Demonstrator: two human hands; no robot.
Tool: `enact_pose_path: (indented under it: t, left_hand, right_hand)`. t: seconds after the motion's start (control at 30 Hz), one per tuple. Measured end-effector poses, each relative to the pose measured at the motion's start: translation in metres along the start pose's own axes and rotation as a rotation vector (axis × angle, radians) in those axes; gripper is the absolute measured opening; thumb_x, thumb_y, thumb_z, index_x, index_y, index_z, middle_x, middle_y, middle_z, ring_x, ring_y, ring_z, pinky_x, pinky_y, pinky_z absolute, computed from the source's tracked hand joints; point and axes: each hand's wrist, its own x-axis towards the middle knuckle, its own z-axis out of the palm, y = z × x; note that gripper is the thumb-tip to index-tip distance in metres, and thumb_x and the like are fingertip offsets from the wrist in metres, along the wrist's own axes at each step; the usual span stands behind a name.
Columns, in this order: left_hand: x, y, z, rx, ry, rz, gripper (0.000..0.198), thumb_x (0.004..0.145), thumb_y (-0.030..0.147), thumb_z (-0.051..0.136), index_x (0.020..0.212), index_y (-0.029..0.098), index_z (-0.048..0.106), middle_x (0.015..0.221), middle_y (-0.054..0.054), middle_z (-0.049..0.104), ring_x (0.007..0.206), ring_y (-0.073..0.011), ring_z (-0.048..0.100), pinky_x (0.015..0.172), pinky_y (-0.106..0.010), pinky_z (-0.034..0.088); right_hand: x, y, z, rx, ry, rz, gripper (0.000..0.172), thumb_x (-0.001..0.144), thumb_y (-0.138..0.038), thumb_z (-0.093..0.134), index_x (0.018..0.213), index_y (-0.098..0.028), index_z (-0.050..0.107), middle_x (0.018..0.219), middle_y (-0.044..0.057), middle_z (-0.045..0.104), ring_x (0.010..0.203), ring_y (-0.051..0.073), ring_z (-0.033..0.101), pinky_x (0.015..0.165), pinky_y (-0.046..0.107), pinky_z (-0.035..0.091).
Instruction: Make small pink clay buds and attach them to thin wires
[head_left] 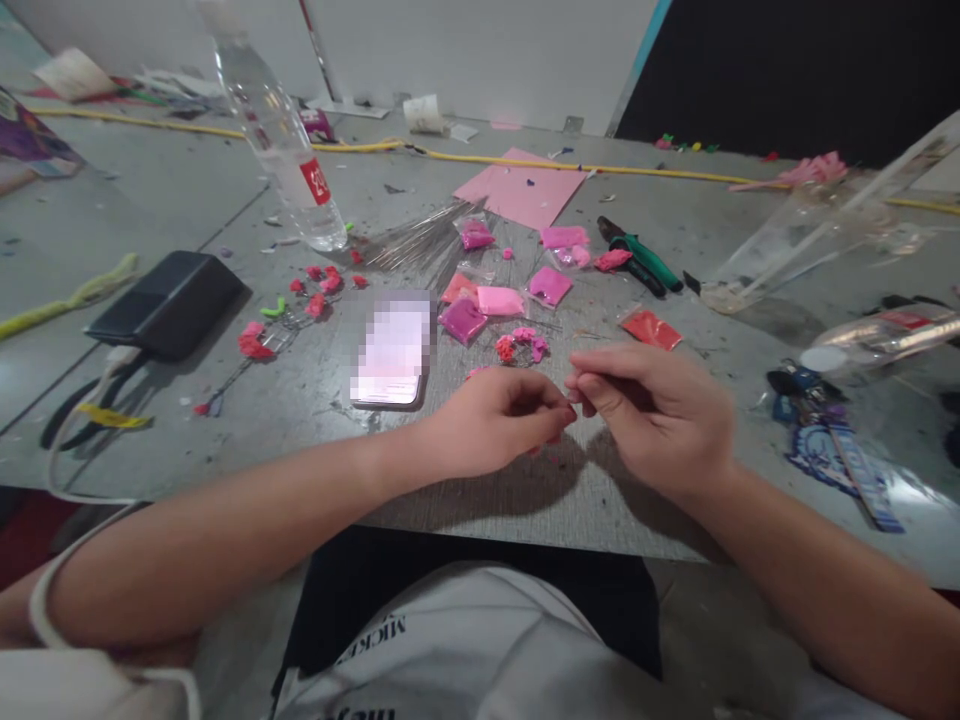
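My left hand (495,420) is closed in a pinch above the table's near edge. Its fingertips almost meet those of my right hand (656,415), also pinched. Whatever lies between the fingers is too small and hidden to make out, though bits of red show just under the left fingertips. Beyond the hands lies a curved piece of red and magenta clay (532,345). Several small bags of pink and purple clay lie farther back, among them a light pink bag (500,300) and a purple bag (463,320). An orange-red bag (651,327) rests behind my right hand.
A lit phone (394,350), red clay pieces on wires (256,341), a black box (169,305) with a cable and an upright water bottle (281,150) stand left. Thin wires (424,238) and green-handled pliers (645,260) lie behind. Right are a lying bottle (885,335) and keychains (825,450).
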Motion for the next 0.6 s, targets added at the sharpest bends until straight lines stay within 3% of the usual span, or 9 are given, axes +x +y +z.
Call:
enact_pose_path:
  t: [0.13,0.27,0.33,0.43,0.6]
  left_hand:
    - [0.000,0.005,-0.002,-0.147,0.066,-0.049,0.025,0.097,0.036,0.074,0.083,0.015,0.068,0.061,0.005,0.056,0.053,-0.0071,0.050,0.048,-0.019,0.037]
    - [-0.003,0.010,-0.001,-0.129,0.070,-0.048,0.025,0.100,0.035,0.069,0.086,0.014,0.070,0.062,0.005,0.058,0.053,-0.0063,0.050,0.047,-0.018,0.037]
    - [-0.005,0.010,0.000,-0.136,0.047,-0.039,0.023,0.100,0.033,0.068,0.086,0.014,0.069,0.061,0.005,0.058,0.053,-0.0063,0.050,0.048,-0.018,0.038]
    - [-0.005,0.009,0.000,-0.155,0.024,-0.047,0.018,0.097,0.029,0.068,0.086,0.015,0.068,0.060,0.005,0.057,0.053,-0.0069,0.051,0.048,-0.019,0.039]
    - [-0.006,0.011,-0.001,-0.135,0.014,-0.051,0.013,0.094,0.023,0.067,0.083,0.015,0.066,0.060,0.006,0.057,0.053,-0.0063,0.050,0.049,-0.018,0.039]
  right_hand:
    - [-0.006,-0.004,-0.005,0.069,-0.026,0.001,0.036,0.099,-0.010,0.068,0.126,-0.032,0.077,0.104,0.000,0.084,0.069,0.013,0.073,0.066,0.031,0.062]
    - [-0.008,-0.002,-0.010,0.013,-0.022,0.016,0.028,0.097,-0.012,0.073,0.118,-0.030,0.078,0.093,0.000,0.084,0.069,0.014,0.075,0.061,0.029,0.059]
    - [-0.005,-0.003,-0.011,-0.068,-0.030,-0.048,0.021,0.094,-0.013,0.077,0.109,-0.028,0.078,0.086,0.000,0.082,0.066,0.013,0.072,0.059,0.027,0.057]
    - [0.002,-0.004,-0.011,-0.034,-0.108,-0.168,0.016,0.093,-0.012,0.078,0.104,-0.023,0.077,0.085,0.001,0.078,0.065,0.012,0.067,0.059,0.025,0.056]
    - [0.003,-0.002,-0.007,0.020,-0.167,-0.199,0.019,0.094,-0.010,0.076,0.109,-0.021,0.078,0.092,0.003,0.074,0.073,0.013,0.068,0.064,0.026,0.058]
